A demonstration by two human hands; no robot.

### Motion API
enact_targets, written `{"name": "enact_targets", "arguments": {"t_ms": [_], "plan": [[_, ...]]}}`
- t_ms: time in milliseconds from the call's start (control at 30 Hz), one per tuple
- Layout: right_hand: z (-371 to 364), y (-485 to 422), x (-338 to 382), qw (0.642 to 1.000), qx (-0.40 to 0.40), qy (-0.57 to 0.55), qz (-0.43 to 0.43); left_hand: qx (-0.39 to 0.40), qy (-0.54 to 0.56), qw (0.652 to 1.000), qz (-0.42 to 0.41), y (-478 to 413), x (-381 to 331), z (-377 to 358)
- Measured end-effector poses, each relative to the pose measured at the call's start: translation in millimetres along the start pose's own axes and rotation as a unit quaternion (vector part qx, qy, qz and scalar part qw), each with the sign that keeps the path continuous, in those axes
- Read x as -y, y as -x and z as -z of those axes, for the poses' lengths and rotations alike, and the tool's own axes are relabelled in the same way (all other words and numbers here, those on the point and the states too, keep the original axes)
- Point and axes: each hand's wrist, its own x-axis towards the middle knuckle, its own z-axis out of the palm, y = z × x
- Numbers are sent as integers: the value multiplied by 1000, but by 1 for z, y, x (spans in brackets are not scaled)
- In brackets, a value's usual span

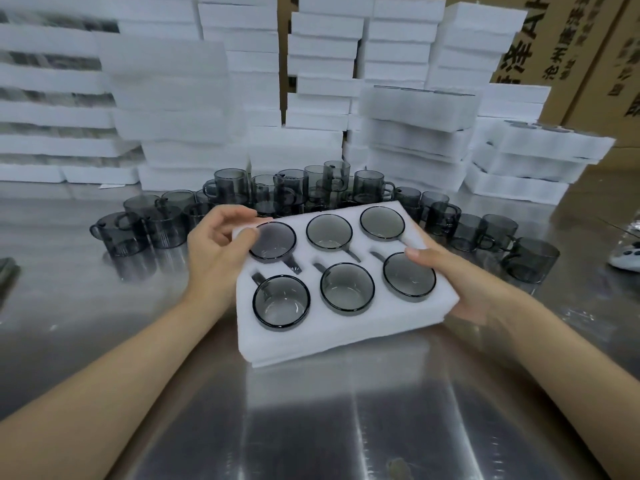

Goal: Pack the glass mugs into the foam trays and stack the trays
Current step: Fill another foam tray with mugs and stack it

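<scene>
A white foam tray (332,336) lies tilted in front of me, lifted off the steel table, with several smoky grey glass mugs (347,292) seated in its round pockets. My left hand (220,249) grips the tray's far left corner, thumb on top beside a mug rim. Along the right edge my right hand (460,285) holds the tray, thumb on top and fingers underneath. More loose grey mugs (145,225) stand in a curved row behind the tray.
Tall stacks of white foam trays (166,91) line the back of the steel table (311,427). Filled tray stacks (540,157) stand at the right. Brown cardboard boxes (581,46) rise behind them. A small white object (627,259) lies at the right edge.
</scene>
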Motion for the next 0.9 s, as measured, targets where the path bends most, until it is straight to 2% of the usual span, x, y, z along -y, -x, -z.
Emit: {"name": "enact_targets", "arguments": {"t_ms": [100, 233, 267, 333, 367, 433, 500, 633, 733, 800, 900], "plan": [[-4, 0, -5, 1000, -7, 5, 15, 0, 4, 1000, -1, 0, 0, 1], [-8, -2, -6, 997, -40, -23, 61, 12, 98, 995, 11, 3, -5, -7], [-7, -1, -5, 995, -50, -34, 79, 9, 114, 993, 25, 3, -6, -10], [-6, 1, -2, 989, -77, -45, 116, 16, 155, 982, 107, 4, -10, -15], [-6, 1, 0, 986, -94, -46, 129, 43, 185, 969, 158, 5, -10, -16], [-6, 0, 2, 979, -129, -36, 154, 152, 244, 927, 242, 10, -8, -16], [-5, 1, 3, 972, -152, -20, 177, 242, 246, 898, 272, 16, -4, -18], [3, 0, 2, 970, -188, -38, 146, 242, 256, 895, 273, 15, 4, -20], [9, -3, 0, 979, -149, -49, 131, 234, 254, 908, 239, 12, 7, -17], [9, -4, -1, 981, -127, 28, 141, 232, 231, 923, 203, 10, 9, -15], [7, -5, -3, 968, -151, 108, 171, 255, 210, 928, 171, 9, 11, -12]]}}
